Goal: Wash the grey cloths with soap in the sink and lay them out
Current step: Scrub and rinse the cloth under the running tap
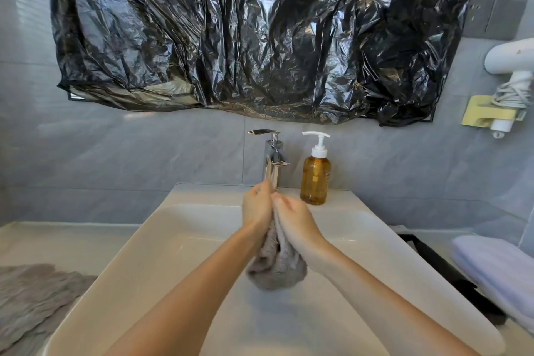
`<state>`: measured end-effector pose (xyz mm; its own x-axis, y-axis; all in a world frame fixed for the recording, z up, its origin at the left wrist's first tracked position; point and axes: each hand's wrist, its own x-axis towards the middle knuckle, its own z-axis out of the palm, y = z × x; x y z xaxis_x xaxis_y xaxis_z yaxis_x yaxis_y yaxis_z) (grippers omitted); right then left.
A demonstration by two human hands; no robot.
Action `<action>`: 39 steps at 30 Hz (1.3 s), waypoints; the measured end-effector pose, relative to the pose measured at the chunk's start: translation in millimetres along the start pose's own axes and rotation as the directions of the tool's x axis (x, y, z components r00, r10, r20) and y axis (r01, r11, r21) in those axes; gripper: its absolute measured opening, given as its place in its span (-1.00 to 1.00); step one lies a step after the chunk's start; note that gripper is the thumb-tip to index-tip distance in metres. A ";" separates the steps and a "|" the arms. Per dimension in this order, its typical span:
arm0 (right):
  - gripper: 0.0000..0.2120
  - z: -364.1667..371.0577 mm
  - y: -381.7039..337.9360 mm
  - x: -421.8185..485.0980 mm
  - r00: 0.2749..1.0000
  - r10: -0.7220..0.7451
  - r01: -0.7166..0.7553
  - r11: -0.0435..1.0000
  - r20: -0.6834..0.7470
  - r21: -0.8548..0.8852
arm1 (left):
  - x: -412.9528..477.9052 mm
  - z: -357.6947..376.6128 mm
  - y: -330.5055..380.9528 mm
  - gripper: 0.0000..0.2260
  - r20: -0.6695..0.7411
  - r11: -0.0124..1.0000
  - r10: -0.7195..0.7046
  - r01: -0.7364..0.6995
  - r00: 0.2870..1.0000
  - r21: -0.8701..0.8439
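Both forearms reach up from the lower edge of the view and meet over the middle of the white sink [161,228], wrists close together, the backs of the hands turned toward the camera. The left hand [257,206] and the right hand [294,218] are pressed side by side with a grey cloth [276,266] caught between them. The fingers of each hand are curled in round the cloth's gathered top, so both hands are gripping it. The fingertips themselves are blurred and partly hidden behind the knuckles. The rest of the cloth hangs in a crumpled bunch below the wrists, between the two forearms and above the basin; whether its lowest fold touches the basin I cannot tell. The hands sit just in front of the chrome tap [273,159], whose spout is right behind the left hand's knuckles. Beside the tap, on the sink's back ledge to the right, stands a pump bottle of amber soap [315,179], upright and apart from the hands. A second grey cloth [31,298] lies spread flat on the counter [43,240] to the left of the sink. On the right lies a folded pale towel [497,266], and above it a white hair dryer [511,61] hangs on the wall. A crinkled black plastic sheet [254,37] hangs over the wall above the tap.
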<state>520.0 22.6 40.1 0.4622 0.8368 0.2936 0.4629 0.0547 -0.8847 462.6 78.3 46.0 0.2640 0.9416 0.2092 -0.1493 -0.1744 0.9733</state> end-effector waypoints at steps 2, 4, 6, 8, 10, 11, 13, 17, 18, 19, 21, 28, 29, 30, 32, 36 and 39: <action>-0.72 -5.5 -9.4 -4.3 0.998 0.052 -0.056 0.985 0.034 0.164 | 3.5 -9.1 2.7 -0.71 0.067 0.997 -0.052 0.056 0.996 -0.055; -0.72 -21.3 -14.7 5.2 0.981 0.146 -0.078 0.903 -0.131 0.423 | 3.0 -13.0 2.6 -0.71 0.141 0.989 -0.097 0.111 0.985 -0.095; -0.71 -39.6 -14.0 10.8 0.935 0.187 -0.015 0.870 -0.301 0.493 | 5.5 -17.8 2.5 -0.68 0.144 0.992 -0.109 0.118 0.984 -0.053; -0.68 -52.4 -6.2 8.9 0.895 0.092 0.065 0.941 -0.437 0.331 | 10.2 -23.9 2.6 -0.65 0.124 0.992 -0.116 0.121 0.985 -0.037; -0.67 -61.3 -1.0 6.2 0.842 -0.009 0.118 0.979 -0.539 0.168 | 10.3 -26.9 0.6 -0.69 0.076 0.996 -0.092 0.093 0.993 -0.003; -0.67 -63.5 -2.2 4.4 0.828 -0.030 0.125 0.983 -0.560 0.131 | 8.8 -25.5 -0.1 -0.71 0.041 0.998 -0.065 0.064 0.997 0.015; -0.70 -57.6 -5.7 2.9 0.857 -0.029 0.103 0.988 -0.514 0.115 | 2.7 -19.3 1.8 -0.72 -0.004 1.000 0.005 -0.005 1.000 -0.007; -0.68 -21.0 -5.2 -4.9 0.940 -0.193 0.175 0.981 -0.282 -0.090 | -10.1 -0.5 7.6 -0.63 0.042 0.993 0.111 -0.109 0.993 -0.044; -0.66 -17.4 -5.5 -4.6 0.935 -0.222 0.195 0.973 -0.275 -0.122 | -12.7 5.3 4.6 -0.58 0.062 0.993 0.114 -0.111 0.992 -0.045; -0.65 -18.1 -6.2 -2.0 0.929 -0.220 0.190 0.974 -0.298 -0.126 | -15.8 10.3 2.2 -0.53 0.094 0.993 0.107 -0.102 0.990 -0.062; -0.65 -20.1 -4.8 2.0 0.926 -0.162 0.138 0.986 -0.340 -0.095 | -20.3 15.0 0.3 -0.50 0.145 0.995 0.087 -0.078 0.986 -0.070; -0.67 -8.9 -4.4 5.0 0.952 -0.139 0.143 0.990 -0.273 -0.005 | -14.3 15.2 1.9 -0.55 0.036 0.999 0.040 -0.041 0.999 0.018; -0.66 -10.6 -4.1 5.7 0.938 -0.149 0.152 0.988 -0.314 -0.013 | -16.6 16.8 1.0 -0.55 0.053 0.999 0.046 -0.047 0.998 0.023; -0.66 -9.9 -3.3 3.9 0.930 -0.185 0.177 0.983 -0.318 -0.054 | -15.1 17.3 -0.3 -0.54 0.039 0.998 0.054 -0.055 0.998 0.035; -0.66 -8.2 -3.6 -4.3 0.930 -0.273 0.246 0.960 -0.245 -0.134 | -11.3 15.8 2.2 -0.55 -0.001 0.996 0.065 -0.065 0.998 0.060; -0.65 -21.6 -9.8 5.6 0.907 -0.211 0.196 0.978 -0.366 -0.078 | -19.3 23.0 1.1 -0.58 0.122 0.999 0.044 -0.045 0.992 0.003; -0.66 -10.8 -10.6 -10.1 0.925 -0.322 0.301 0.945 -0.203 -0.132 | -14.5 13.4 4.0 -0.59 0.101 0.998 0.060 -0.056 0.993 -0.043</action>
<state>518.6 7.7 50.4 0.4317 0.6453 0.6303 0.6758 0.2315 -0.6998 471.0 60.1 48.1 0.3493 0.8956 0.2755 -0.2048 -0.2139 0.9551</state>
